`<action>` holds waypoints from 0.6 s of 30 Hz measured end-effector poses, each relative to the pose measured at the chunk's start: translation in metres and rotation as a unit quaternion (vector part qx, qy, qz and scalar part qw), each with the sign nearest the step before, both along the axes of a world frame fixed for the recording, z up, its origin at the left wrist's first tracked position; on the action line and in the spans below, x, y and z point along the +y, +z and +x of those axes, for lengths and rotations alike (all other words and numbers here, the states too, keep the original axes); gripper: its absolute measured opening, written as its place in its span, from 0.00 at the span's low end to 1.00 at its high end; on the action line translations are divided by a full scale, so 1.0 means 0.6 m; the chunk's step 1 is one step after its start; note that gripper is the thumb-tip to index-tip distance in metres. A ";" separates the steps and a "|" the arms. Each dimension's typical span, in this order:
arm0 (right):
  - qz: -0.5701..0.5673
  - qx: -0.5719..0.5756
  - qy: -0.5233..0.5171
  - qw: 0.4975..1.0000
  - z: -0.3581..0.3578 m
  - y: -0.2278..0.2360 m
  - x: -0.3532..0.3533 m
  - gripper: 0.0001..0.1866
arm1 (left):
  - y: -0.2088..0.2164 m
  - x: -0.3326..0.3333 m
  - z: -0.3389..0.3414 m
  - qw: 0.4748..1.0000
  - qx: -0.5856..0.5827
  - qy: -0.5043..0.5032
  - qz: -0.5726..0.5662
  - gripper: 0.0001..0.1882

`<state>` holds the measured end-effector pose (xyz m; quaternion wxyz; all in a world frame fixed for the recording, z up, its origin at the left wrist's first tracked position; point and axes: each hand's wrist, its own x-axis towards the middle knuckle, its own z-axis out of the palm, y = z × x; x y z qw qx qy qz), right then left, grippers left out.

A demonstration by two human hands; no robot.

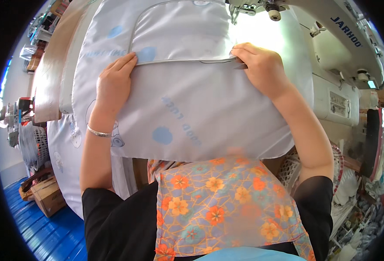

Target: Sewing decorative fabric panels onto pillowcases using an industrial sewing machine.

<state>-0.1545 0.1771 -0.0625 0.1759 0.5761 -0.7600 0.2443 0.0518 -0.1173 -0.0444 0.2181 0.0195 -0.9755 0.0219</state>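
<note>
Left fingers (129, 61), right fingers (243, 50): closed, pinching cloth (226, 95)
Lettering (173, 108): on cloth, on machine (337, 50) right of it
Box (48, 196): left of cloth

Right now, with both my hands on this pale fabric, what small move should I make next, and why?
I'd probably smooth the grey trim flat: your left hand is at its near left corner, your right hand farther right along it, and a thin dark line shows just below the trim beside the right hand, perhaps a lifted spot.
</note>
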 end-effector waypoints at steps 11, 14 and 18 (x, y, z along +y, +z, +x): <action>0.008 -0.018 0.023 1.000 -0.001 0.005 0.004 0.16 | 0.002 -0.004 -0.020 1.000 0.017 0.013 0.007 0.19; 0.005 0.005 0.011 1.000 -0.004 0.004 0.002 0.14 | 0.001 -0.008 -0.023 1.000 0.015 0.011 0.001 0.19; -0.012 -0.003 0.004 1.000 -0.006 -0.001 0.002 0.13 | 0.004 -0.005 -0.022 1.000 0.003 0.016 0.001 0.19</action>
